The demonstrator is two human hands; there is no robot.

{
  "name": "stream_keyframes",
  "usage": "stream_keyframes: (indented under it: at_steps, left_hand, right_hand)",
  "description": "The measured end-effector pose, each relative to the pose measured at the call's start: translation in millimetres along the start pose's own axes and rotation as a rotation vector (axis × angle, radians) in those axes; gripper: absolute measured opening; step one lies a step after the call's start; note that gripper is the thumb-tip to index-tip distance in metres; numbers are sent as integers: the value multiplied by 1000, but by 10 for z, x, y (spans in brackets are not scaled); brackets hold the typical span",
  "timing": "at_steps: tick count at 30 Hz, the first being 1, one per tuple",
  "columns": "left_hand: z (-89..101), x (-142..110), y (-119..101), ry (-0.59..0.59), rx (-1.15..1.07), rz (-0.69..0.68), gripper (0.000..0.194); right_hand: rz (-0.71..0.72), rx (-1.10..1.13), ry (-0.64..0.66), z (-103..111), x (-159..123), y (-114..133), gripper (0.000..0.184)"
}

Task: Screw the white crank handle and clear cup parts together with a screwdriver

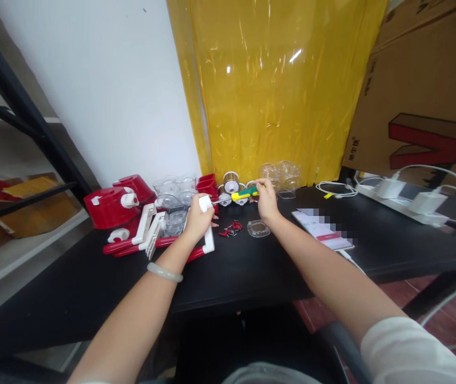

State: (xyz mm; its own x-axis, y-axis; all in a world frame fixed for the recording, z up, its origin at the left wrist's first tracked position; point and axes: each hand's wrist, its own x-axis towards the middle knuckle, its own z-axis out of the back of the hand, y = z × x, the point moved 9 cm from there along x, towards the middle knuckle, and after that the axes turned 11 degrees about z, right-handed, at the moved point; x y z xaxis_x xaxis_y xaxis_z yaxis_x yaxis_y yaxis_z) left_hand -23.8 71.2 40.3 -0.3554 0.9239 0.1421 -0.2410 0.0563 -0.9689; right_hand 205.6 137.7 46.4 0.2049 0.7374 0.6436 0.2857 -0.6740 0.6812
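My left hand (pixel 196 220) is closed around the white end of a red-and-white plastic handle frame (pixel 209 241), held just above the black table. In my right hand (pixel 266 201) is a screwdriver (pixel 245 193) with a green and yellow handle. Its shaft points left, and the tip meets or nearly meets the white end; the exact contact is too small to tell. Below the shaft lie several small red parts with screws (pixel 233 228). A clear plastic piece (pixel 258 228) rests near my right wrist. More white frame pieces (pixel 148 229) with red bars lie left of my left hand.
Red plastic housings (pixel 111 207) stand at the left. Metal drums (pixel 231 183) and clear containers (pixel 286 173) line the back by the yellow sheet (pixel 279 96). A phone (pixel 319 228) lies to the right, its cable running toward the table edge. Beyond is a power strip (pixel 406 205).
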Motion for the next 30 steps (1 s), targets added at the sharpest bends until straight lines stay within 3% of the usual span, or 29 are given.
stream_keyframes:
  at_steps: [6, 14, 21, 25, 30]
  left_hand:
    - [-64, -44, 84, 30, 42, 92, 53]
    - [-91, -24, 134, 53, 40, 113, 54]
    - [-132, -58, 159, 82, 71, 143, 51]
    - [-131, -57, 163, 81, 77, 141, 50]
    - [-136, -37, 181, 80, 90, 130, 52]
  right_hand:
    - [-202, 22, 5, 40, -13, -401, 29]
    - [-217, -70, 51, 59, -86, -455, 48]
    - [-396, 16, -17, 103, -110, -605, 24]
    - [-412, 4, -15, 104, -111, -621, 11]
    - [-402, 11, -30, 106, -103, -616, 9]
